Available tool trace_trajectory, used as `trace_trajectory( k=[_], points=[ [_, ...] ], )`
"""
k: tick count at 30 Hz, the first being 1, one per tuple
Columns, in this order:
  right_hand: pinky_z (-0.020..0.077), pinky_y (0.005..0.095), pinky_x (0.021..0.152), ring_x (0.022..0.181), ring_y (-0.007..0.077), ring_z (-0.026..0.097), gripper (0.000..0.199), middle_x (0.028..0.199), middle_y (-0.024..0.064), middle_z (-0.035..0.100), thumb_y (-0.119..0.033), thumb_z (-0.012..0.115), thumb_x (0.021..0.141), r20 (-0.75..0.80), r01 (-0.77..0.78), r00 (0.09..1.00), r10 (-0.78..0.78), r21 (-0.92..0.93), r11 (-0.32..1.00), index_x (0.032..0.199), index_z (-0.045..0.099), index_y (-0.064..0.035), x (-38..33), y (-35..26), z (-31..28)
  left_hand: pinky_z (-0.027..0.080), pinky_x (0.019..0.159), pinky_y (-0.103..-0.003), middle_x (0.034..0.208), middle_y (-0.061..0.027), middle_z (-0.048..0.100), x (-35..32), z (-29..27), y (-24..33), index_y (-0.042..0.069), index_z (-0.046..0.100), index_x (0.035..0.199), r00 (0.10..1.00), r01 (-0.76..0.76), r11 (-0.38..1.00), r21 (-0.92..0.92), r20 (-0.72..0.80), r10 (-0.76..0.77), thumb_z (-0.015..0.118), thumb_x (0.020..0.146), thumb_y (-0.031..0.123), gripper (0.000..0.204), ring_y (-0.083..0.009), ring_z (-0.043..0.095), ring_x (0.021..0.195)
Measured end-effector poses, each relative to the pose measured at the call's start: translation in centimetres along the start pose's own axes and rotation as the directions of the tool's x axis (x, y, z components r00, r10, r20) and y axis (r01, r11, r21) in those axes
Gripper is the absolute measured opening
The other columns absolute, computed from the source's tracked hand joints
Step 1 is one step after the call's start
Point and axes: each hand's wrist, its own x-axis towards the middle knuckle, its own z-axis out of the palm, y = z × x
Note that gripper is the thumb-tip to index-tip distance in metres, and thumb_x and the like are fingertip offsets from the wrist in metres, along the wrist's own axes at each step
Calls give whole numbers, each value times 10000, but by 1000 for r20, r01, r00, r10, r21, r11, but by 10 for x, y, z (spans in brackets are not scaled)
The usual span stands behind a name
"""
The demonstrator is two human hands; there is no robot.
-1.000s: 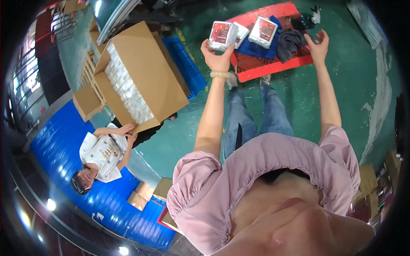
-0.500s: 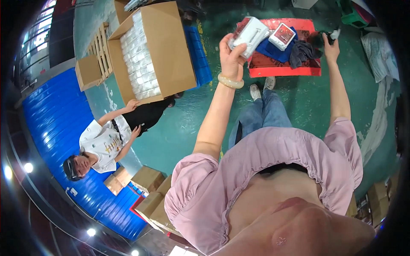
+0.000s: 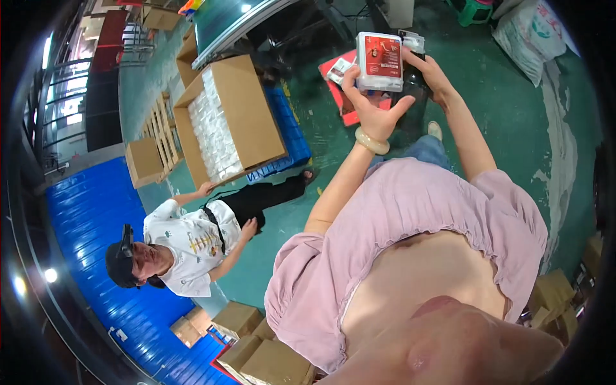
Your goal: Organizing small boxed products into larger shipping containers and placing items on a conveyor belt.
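Left hand, part-open, holds pack; right hand grips dark object.

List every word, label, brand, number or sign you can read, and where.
I don't copy wording; the print stands here:
Package: red label, fine print too small to read.
Blue pallet: pale lettering along its side.
White sack: coloured print.
White T-shirt: printed design, any lettering too blurred.

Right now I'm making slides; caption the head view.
Left hand holds a red-labelled white pack, right hand a dark, white-topped object; a co-worker stands by an open carton.
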Motion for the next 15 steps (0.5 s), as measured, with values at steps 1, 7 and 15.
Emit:
trace_trajectory(
  k=[1,7,15],
  points=[
    [463,238,706,726,88,589,330,845,19,639,-328,637,819,-3,-20,1000,20,-6,1000,964,632,-32,-3,-12,-14,438,832,-286,1097,-75,424,-6,18,1,80,270,1215,1000,7,998,-70,25,-6,773,644,67,761,-177,498,963],
    [467,229,698,750,76,581,310,867,7,634,-294,653,799,239,114,970,-36,-324,939,963,627,-32,-33,-92,-122,484,746,-304,1021,-86,484,-2,92,29,87,287,1231,853,520,812,-266,122,-507,610,799,53,541,-178,532,903],
    [455,232,744,789,75,578,303,868,12,631,-259,694,768,458,136,880,124,-493,859,965,646,-33,-53,-158,-176,524,718,-404,1133,-145,520,-33,188,83,93,316,1287,714,699,652,-295,226,-663,498,874,390,540,-279,588,935]
  ],
)
